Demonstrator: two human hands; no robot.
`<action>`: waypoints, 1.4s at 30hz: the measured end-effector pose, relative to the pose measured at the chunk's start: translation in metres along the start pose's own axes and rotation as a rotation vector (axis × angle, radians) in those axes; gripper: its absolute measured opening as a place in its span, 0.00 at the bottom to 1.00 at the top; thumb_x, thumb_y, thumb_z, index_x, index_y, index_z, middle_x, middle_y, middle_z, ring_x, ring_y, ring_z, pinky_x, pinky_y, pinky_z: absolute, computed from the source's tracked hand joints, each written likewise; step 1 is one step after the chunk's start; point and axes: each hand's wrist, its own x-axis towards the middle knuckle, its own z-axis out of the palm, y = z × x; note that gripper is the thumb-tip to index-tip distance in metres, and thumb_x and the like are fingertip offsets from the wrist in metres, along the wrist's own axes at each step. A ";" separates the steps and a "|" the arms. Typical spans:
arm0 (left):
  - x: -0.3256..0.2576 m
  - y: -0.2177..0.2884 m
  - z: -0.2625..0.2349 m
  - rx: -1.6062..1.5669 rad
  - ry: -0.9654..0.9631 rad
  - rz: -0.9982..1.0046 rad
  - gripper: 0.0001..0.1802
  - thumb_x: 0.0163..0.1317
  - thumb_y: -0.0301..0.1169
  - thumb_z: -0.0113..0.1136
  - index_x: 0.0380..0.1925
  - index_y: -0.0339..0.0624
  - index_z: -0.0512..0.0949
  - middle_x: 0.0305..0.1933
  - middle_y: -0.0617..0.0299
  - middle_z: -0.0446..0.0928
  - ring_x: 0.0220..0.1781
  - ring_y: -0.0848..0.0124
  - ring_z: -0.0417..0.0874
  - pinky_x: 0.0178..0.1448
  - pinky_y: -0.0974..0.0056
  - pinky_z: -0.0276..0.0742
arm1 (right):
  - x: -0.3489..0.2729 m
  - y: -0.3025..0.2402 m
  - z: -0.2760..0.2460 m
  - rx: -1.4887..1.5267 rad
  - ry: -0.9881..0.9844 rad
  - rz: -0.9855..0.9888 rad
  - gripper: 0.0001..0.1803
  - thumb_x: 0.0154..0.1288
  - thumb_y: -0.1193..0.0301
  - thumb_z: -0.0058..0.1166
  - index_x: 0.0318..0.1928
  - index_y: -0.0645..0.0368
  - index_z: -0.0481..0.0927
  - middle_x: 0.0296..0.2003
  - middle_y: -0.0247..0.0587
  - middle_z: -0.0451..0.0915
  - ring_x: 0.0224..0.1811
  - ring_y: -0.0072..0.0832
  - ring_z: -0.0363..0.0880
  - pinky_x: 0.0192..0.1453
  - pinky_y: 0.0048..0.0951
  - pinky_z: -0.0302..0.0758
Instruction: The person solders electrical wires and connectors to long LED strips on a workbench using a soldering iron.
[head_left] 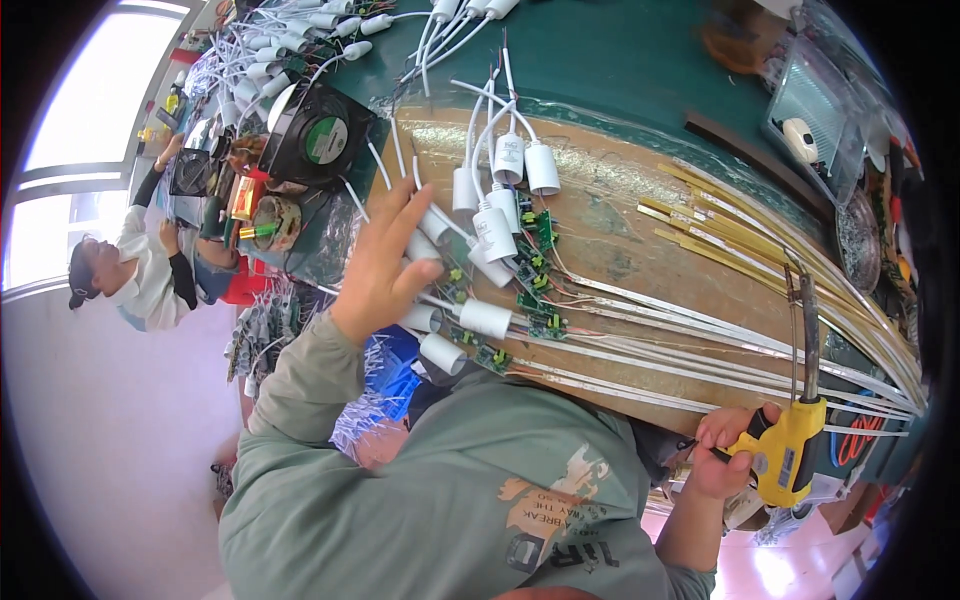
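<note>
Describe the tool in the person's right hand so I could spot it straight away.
Start at the long wooden board on the green table, strewn with white strips and white cylinders. Follow the strips to its lower right end, where the right hand grips a glue gun. It is the only bright yellow, pistol-shaped thing there, with a dark rod sticking up.

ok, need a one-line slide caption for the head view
Left hand rests on white cylindrical caps wired to small green circuit boards; right hand grips a yellow soldering gun.
</note>
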 end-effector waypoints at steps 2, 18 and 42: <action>-0.008 0.007 0.002 -0.005 -0.014 -0.037 0.40 0.60 0.49 0.55 0.67 0.36 0.62 0.69 0.34 0.58 0.70 0.41 0.60 0.72 0.51 0.54 | 0.001 0.000 -0.001 -0.003 -0.005 0.006 0.39 0.61 0.54 0.63 0.63 0.61 0.60 0.24 0.32 0.69 0.22 0.23 0.68 0.26 0.26 0.69; 0.070 0.090 -0.017 0.010 0.028 0.231 0.24 0.58 0.39 0.62 0.51 0.36 0.77 0.59 0.46 0.72 0.64 0.49 0.71 0.65 0.53 0.66 | 0.000 -0.001 0.006 0.011 0.056 0.045 0.41 0.56 0.53 0.67 0.62 0.59 0.61 0.23 0.34 0.70 0.21 0.27 0.69 0.25 0.31 0.72; -0.032 0.065 -0.014 -0.366 -0.968 -0.093 0.16 0.55 0.35 0.68 0.41 0.37 0.81 0.40 0.49 0.81 0.41 0.51 0.81 0.47 0.55 0.77 | 0.003 -0.007 0.006 -0.057 0.032 0.026 0.42 0.58 0.49 0.64 0.63 0.60 0.61 0.23 0.31 0.69 0.20 0.24 0.69 0.24 0.28 0.70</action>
